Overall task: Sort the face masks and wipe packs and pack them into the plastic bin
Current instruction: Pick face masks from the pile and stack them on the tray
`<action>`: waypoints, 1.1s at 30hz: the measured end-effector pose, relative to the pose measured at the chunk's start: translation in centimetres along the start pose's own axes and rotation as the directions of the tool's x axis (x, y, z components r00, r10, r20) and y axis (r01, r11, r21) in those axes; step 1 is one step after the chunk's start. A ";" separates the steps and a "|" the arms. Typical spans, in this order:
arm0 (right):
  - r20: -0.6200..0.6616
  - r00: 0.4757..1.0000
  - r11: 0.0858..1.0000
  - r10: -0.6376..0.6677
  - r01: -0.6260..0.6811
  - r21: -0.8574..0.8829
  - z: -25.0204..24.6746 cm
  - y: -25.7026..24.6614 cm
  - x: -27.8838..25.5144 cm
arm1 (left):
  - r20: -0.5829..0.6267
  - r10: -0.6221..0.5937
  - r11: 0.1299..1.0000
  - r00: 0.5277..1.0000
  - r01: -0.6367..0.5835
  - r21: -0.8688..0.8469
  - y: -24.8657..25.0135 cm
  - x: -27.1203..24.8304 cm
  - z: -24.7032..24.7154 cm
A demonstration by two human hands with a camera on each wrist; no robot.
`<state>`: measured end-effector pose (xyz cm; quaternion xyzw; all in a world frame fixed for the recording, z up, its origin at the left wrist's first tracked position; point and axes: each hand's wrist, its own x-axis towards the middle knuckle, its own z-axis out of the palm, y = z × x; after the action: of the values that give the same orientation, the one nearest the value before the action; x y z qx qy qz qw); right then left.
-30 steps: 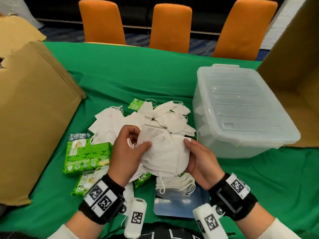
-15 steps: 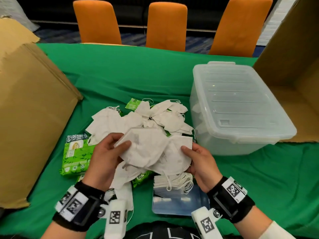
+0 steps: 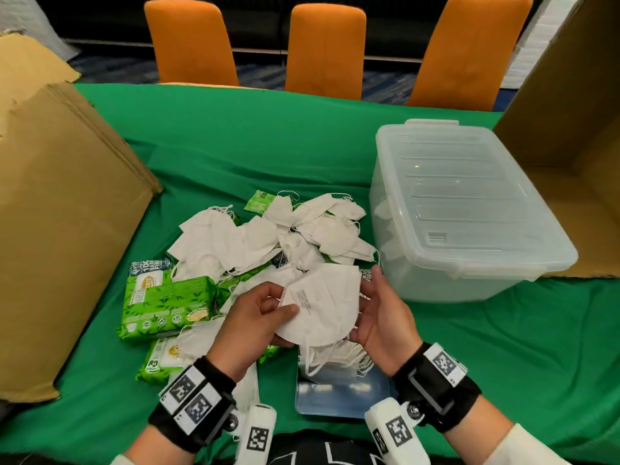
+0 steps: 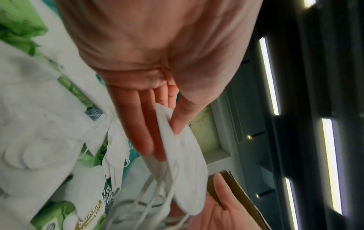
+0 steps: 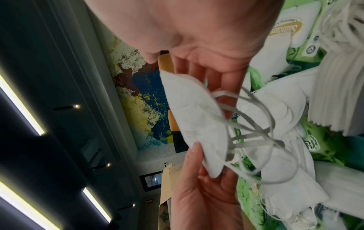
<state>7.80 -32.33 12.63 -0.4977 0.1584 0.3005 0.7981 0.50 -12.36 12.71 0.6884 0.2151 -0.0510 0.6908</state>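
Left hand [image 3: 250, 325] pinched the folded face mask [image 3: 320, 305]; right hand [image 3: 380, 317] cradled it, fingers relaxed (squaring edges would stack neater).

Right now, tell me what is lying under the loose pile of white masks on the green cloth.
Green wipe packs poke out from under the mask pile at its near-left edge, and a small green sachet at the far edge. How many more packs the masks cover cannot be seen.

3 orange chairs [image 3: 327, 48], 1 plastic bin [image 3: 469, 209].
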 end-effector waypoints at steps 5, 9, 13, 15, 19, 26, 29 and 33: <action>0.088 0.980 0.947 -0.178 0.195 -0.254 -0.7 0.4 -0.1 | -0.024 0.076 0.974 0.997 -0.069 0.215 -0.6 0.4 -0.5; 0.207 0.943 0.888 -0.260 0.318 -0.333 -0.6 0.1 -0.3 | 0.043 0.259 0.883 0.965 -0.254 0.394 0.4 0.5 -0.7; 0.307 0.925 0.852 -0.224 0.339 -0.399 -0.2 0.3 -0.1 | 0.250 0.206 0.946 0.946 -0.257 0.196 0.7 0.8 0.2; 0.340 0.924 0.822 -0.177 0.329 -0.465 -0.3 0.4 -0.1 | 0.189 0.215 0.958 0.958 -0.244 0.149 0.5 0.8 0.5; 0.383 0.923 0.652 -0.029 0.307 -0.693 -1.2 1.1 -0.4 | 0.017 0.223 0.975 0.975 -0.223 -0.026 0.0 1.0 0.0; 0.129 0.990 0.990 0.060 -0.042 -0.137 -2.7 0.5 0.5 | -0.005 0.181 0.983 0.984 -0.181 -0.024 -2.2 1.4 -3.0; 0.149 0.983 0.948 0.105 -0.144 0.284 -2.4 -0.1 0.5 | 0.023 0.190 0.981 0.982 -0.191 0.037 -3.1 0.9 -2.5; 0.174 0.983 0.982 0.055 -0.022 -0.189 -2.3 -0.6 0.8 | 0.058 0.227 0.974 0.972 -0.227 -0.003 -3.2 0.5 -1.2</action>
<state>8.91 -34.30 11.53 -0.5382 0.0671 0.3729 0.7529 -0.48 -11.18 9.63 0.7081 0.1148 0.0081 0.6967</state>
